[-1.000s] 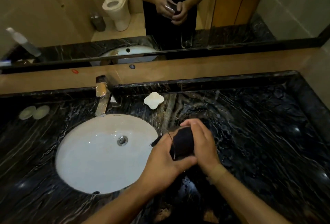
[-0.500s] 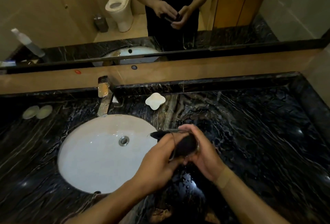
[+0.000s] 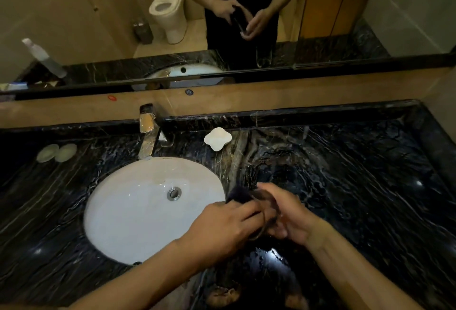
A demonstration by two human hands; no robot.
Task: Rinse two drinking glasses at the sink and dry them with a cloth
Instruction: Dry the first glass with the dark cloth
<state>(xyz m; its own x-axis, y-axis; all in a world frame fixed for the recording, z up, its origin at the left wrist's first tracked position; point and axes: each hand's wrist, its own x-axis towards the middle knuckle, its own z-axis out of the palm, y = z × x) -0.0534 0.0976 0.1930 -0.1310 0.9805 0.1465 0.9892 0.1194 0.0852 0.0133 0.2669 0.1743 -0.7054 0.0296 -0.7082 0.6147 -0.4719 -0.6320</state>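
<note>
The glass (image 3: 267, 207), now tipped sideways, is gripped by the right hand (image 3: 290, 215) while the dark cloth (image 3: 240, 196) is pinched by the left hand (image 3: 227, 229), just right of the sink (image 3: 128, 211) rim, with bare counter (image 3: 357, 186) further right.

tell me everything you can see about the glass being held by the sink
The glass is clear and thin-walled, hard to make out against the dark marble counter. It is held above the counter, just right of the white sink, tilted with its rim toward the camera. The right hand cradles it. The left hand presses a dark cloth against it; part of the cloth sticks out beyond it. Its base is hidden.
</note>
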